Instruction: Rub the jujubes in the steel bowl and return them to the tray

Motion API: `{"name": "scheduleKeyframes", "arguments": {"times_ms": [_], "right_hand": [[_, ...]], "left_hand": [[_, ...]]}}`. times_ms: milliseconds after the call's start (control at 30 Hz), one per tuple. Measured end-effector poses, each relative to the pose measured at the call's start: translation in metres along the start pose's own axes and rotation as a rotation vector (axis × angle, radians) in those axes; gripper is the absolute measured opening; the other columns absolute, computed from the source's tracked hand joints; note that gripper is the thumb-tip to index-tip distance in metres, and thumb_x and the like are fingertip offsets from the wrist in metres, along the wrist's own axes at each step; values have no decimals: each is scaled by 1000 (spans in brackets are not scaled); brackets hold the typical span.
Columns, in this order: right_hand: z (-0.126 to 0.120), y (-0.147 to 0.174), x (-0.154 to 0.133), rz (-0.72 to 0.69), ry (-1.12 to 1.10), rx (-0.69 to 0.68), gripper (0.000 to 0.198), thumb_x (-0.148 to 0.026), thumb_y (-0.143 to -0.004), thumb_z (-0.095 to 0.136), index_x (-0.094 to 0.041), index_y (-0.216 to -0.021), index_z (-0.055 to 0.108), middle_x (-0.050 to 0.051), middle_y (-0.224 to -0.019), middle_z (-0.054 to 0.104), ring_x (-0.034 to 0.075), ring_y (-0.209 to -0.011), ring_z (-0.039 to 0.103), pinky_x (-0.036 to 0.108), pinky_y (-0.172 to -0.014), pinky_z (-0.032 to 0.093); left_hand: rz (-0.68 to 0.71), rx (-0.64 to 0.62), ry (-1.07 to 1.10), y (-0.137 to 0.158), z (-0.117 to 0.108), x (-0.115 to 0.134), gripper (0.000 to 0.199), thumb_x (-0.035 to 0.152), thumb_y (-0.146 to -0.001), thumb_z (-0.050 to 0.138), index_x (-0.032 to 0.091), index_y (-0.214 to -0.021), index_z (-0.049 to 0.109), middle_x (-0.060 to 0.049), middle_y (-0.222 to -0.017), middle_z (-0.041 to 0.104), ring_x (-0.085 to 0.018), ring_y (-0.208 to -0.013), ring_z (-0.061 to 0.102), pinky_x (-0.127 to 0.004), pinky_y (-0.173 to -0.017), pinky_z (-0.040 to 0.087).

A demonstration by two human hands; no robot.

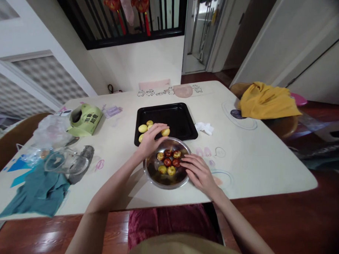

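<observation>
My left hand [155,138] is closed on a yellow-green jujube [165,132], pinched between thumb and fingertips. It is over the front edge of a black baking tray [170,111], above the far rim of a steel bowl [153,177]. Several yellow-green jujubes [143,128] lie in the tray's left front corner, partly behind that hand. Inside the bowl are red-brown jujubes [167,162] and yellow-green, brown-spotted jujubes [171,170]. My right hand [200,172] lies over the bowl's right rim, fingers stretched out and apart. Its fingertips are close to a red jujube; whether they touch it I cannot tell.
A crumpled white tissue [204,128] lies right of the tray. On the left are a green box [86,119], a clear plastic jug [66,162], plastic bags [51,130] and a teal cloth [39,191]. Yellow fabric [267,100] drapes a chair at the right.
</observation>
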State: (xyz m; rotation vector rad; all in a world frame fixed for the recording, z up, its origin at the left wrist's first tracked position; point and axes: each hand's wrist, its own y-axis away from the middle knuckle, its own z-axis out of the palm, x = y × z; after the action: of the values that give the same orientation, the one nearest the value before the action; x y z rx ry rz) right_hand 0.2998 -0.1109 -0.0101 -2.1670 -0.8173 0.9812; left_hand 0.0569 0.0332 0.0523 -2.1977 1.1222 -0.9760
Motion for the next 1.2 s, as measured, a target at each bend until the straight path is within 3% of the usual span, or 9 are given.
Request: {"name": "scheduleKeyframes", "arguments": {"times_ms": [200, 433, 667, 767, 833, 967, 1200], "right_hand": [[10, -8, -28, 166, -101, 124, 34, -22, -102, 65, -26, -136, 68, 11, -118, 79, 28, -112, 74, 47, -97, 63], [21, -18, -51, 307, -241, 123, 41, -43, -97, 75, -25, -133, 64, 9, -113, 80, 23, -92, 79, 33, -82, 68], [25, -26, -56, 432, -324, 109, 33, -31, -93, 75, -24, -123, 62, 6, -106, 77, 20, -86, 78, 31, -76, 66], [15, -26, -50, 449, -215, 84, 33, -27, -90, 74, -24, -121, 63, 7, -109, 77, 22, -89, 77, 34, -79, 65], [7, -24, -45, 438, -104, 60, 33, -27, -89, 74, -24, -120, 64, 8, -109, 76, 23, -91, 75, 36, -81, 64], [-5, -19, -37, 385, 22, -59, 31, -28, -91, 70, -24, -121, 62, 9, -110, 75, 27, -98, 74, 42, -87, 62], [-7, -23, -40, 339, 109, -269, 28, -23, -93, 64, -23, -121, 60, 10, -111, 75, 31, -104, 70, 48, -94, 55]], "left_hand": [[177, -62, 224, 45, -6, 54, 29, 22, -102, 69, 21, -130, 67, -13, -128, 74, -22, -117, 74, -39, -99, 66], [373, -15, 150, 69, -6, 70, 31, 14, -104, 63, 19, -134, 66, -13, -130, 73, -23, -126, 73, -37, -104, 67], [363, -34, 71, 69, -7, 66, 27, 22, -108, 57, 20, -133, 66, -11, -128, 76, -20, -120, 75, -33, -102, 66], [337, -57, 11, 68, -12, 56, 34, 33, -107, 62, 21, -139, 64, -12, -132, 75, -21, -120, 75, -36, -103, 65], [266, -50, 11, 68, -14, 47, 34, 30, -106, 62, 20, -139, 64, -13, -133, 74, -24, -124, 73, -38, -104, 64], [190, -28, 133, 65, -15, 36, 26, 18, -105, 60, 18, -129, 69, -14, -121, 78, -26, -124, 72, -43, -103, 64], [172, -86, 349, 63, -12, 33, 20, 16, -104, 57, 17, -112, 75, -12, -103, 82, -25, -112, 77, -43, -97, 65]]}}
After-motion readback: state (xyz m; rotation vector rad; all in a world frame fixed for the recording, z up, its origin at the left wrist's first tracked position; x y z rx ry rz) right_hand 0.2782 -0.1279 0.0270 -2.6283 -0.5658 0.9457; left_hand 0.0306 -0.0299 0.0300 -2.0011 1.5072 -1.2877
